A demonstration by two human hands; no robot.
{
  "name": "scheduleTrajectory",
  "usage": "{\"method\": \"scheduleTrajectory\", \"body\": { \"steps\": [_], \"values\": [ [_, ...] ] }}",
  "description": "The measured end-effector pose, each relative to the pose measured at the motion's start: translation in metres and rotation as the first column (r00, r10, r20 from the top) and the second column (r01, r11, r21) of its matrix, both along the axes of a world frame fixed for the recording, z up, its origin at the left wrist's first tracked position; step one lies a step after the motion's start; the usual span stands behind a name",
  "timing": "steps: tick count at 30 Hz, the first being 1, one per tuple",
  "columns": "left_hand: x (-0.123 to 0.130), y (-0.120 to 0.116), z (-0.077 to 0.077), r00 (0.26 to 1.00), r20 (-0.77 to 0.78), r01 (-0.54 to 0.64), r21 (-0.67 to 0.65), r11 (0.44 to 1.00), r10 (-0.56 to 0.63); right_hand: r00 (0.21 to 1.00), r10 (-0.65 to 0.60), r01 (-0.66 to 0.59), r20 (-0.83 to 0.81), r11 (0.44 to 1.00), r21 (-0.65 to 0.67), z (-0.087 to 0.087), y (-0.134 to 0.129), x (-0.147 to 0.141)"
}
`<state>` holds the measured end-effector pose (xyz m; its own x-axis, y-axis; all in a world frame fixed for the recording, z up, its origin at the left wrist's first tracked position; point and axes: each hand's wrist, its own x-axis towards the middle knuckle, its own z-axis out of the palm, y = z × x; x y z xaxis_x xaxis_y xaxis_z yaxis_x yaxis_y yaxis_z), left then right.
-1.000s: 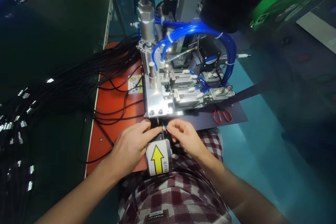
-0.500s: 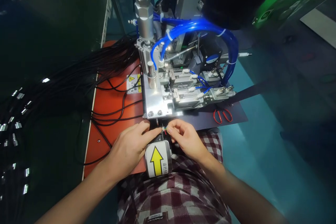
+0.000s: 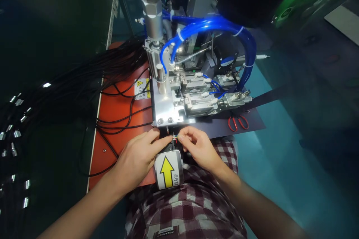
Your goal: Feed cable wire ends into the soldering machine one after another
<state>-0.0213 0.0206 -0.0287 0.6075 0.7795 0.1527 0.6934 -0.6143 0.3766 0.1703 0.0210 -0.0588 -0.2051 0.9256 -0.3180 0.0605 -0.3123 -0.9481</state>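
Note:
Several thin coloured wires [image 3: 175,138], with red, green and white among them, lie between my two hands at the front of the machine. From the left, my left hand [image 3: 140,151] reaches in closed, a fingertip pressed at the wires' left end. Thumb and forefinger of my right hand [image 3: 196,143] pinch the wires from the other side. Just above the hands is the machine's bright metal plate [image 3: 165,110]. Below them sits a guide cover with a yellow arrow [image 3: 167,171]. My fingers hide what lies directly beneath the wires.
Black cables [image 3: 123,121] cross the orange board [image 3: 112,145] at left, with a bundle of them reaching the dark table. Red-handled scissors [image 3: 238,123] lie on the dark plate at right. Blue air hoses [image 3: 207,26] arch over the metal cylinders.
Both hands keep nearly the same place and grip on the wires. The whole view has shifted very slightly.

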Motion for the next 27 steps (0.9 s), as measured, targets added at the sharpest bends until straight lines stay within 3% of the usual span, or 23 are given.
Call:
{"method": "scheduleTrajectory", "body": {
  "steps": [14, 27],
  "values": [
    [0.0006, -0.0007, -0.0022, 0.989, -0.145, 0.056, 0.142, 0.988, -0.035, 0.996, -0.013, 0.005, 0.088, 0.995, 0.095, -0.0041, -0.0042, 0.0006],
    [0.0, -0.0005, -0.002, 0.992, -0.119, 0.041, 0.074, 0.996, -0.032, 0.995, -0.005, -0.005, 0.098, 0.995, 0.103, -0.0033, -0.0048, -0.0003]
  ]
}}
